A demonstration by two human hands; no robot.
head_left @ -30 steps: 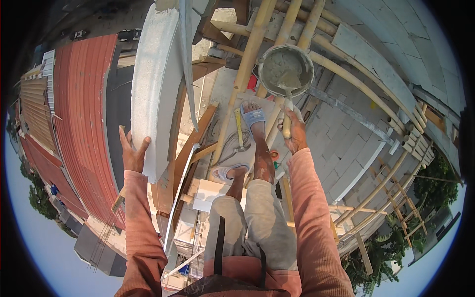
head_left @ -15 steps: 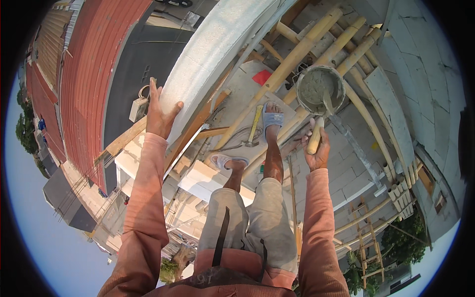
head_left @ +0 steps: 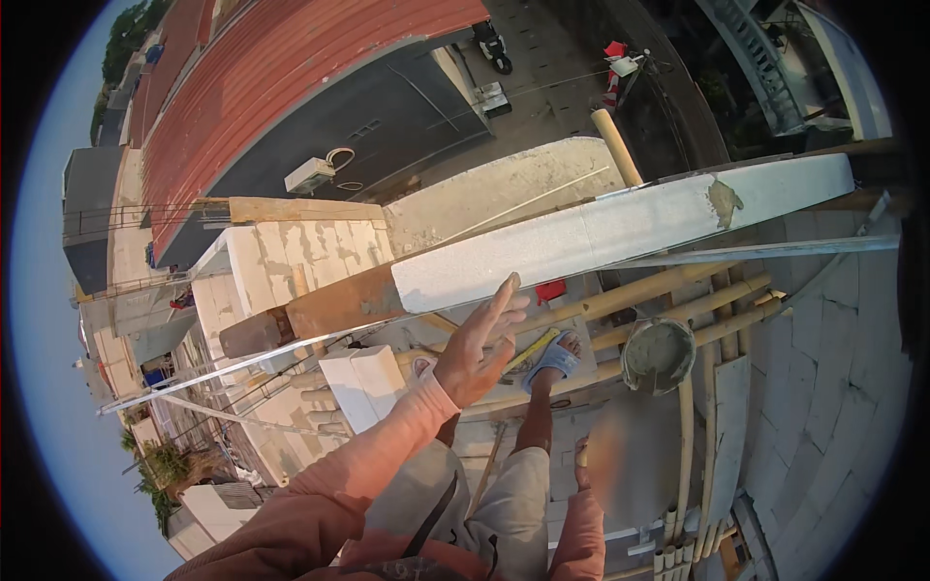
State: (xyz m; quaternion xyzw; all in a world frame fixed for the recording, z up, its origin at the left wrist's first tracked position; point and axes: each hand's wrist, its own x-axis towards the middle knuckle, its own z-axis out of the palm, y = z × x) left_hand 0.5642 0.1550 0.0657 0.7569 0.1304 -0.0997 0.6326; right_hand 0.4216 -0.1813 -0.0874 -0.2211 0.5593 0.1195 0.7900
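Observation:
My left hand (head_left: 475, 353) is open, its fingers spread just beside the near edge of a long white block course (head_left: 581, 237). A patch of grey mortar (head_left: 724, 201) clings to the block near its far right end. Low in front of my right leg, my right hand (head_left: 584, 474) is smeared by motion. It appears closed around the pale wooden handle of a trowel, whose blade is lost in the blur. A round bucket of grey mortar (head_left: 659, 356) stands to the right, beyond my right hand.
Bamboo poles (head_left: 668, 281) run under and beside the bucket. A yellow-handled hammer (head_left: 531, 351) lies by my sandalled foot (head_left: 554, 363). White blocks (head_left: 363, 382) sit at left. Past the block course is a drop to a paved yard (head_left: 552, 107) and a red roof (head_left: 291, 87).
My view has swung toward the block course. My left hand has come off the block. My right hand has drawn back from the bucket, and the trowel is out of the mortar.

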